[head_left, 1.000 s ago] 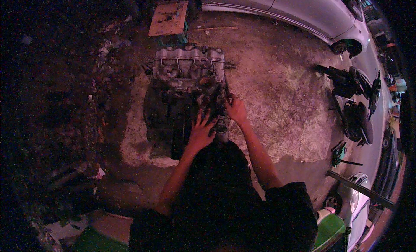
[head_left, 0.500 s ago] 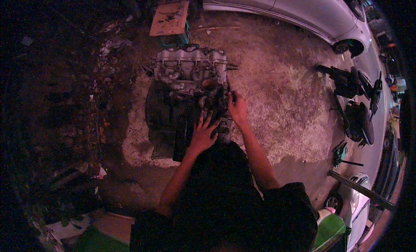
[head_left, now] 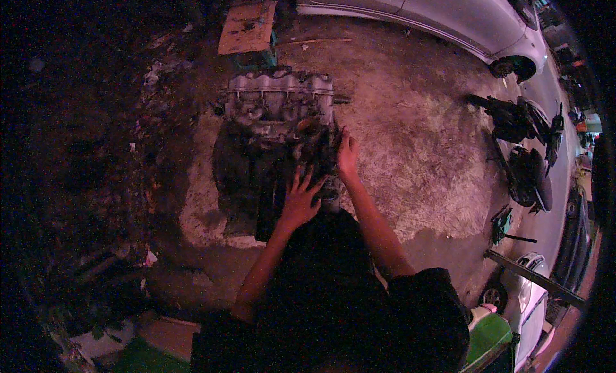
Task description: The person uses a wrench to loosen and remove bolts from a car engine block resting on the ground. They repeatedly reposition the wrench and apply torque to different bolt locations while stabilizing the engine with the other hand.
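Observation:
A grey metal car engine (head_left: 282, 106) stands on the ground in front of me, its ribbed top cover on the far side and its near parts dark and greasy. My left hand (head_left: 300, 201) lies with fingers spread on the dark near part of this engine. Against the engine's right side is my right hand (head_left: 348, 158), its fingers close together and curled at a dark part. What they grip there is too dark to make out. A round, rusty-brown opening (head_left: 308, 125) shows between the cover and my hands.
Beyond the engine sits a green stool (head_left: 264, 57) with a brown board (head_left: 247, 27) on top. A silver car (head_left: 436, 20) is parked at the far side. Motorcycles (head_left: 529, 174) stand at the right, near a green case (head_left: 502, 224). Dark clutter fills the left.
My right hand has turned at the engine's right side, and its fingers now point farther away from me. My left hand stays spread in place. The view has shifted slightly.

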Demonstrator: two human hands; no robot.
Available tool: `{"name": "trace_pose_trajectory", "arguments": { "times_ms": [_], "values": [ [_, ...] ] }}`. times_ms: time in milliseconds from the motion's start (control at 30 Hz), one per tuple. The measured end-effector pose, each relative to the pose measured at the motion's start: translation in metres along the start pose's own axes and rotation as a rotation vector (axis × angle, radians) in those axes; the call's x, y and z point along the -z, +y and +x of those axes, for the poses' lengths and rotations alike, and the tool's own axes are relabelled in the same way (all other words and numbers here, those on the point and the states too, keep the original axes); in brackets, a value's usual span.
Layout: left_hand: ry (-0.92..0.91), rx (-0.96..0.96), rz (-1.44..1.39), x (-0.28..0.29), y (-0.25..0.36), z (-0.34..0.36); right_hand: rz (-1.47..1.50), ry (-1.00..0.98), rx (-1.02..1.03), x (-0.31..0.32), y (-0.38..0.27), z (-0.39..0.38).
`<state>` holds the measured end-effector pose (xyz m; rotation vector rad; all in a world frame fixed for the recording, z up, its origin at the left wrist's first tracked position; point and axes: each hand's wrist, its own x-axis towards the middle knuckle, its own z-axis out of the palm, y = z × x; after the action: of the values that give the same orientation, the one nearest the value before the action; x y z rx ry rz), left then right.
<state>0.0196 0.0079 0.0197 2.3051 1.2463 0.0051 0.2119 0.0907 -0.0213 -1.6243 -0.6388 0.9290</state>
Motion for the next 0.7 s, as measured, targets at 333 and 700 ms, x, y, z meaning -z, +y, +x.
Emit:
{"name": "trace_pose_trajectory", "arguments": {
  "times_ms": [333, 700],
  "values": [
    [0.088, -0.051, -0.040, 0.006, 0.005, -0.005, -0.261, 0.281, 0.050, -0.022, 0.002, 0.043],
    [0.132, -0.054, -0.022, 0.006, 0.002, -0.003, -0.512, 0.265, 0.009, -0.028, 0.145, 0.159]
  ]
}}
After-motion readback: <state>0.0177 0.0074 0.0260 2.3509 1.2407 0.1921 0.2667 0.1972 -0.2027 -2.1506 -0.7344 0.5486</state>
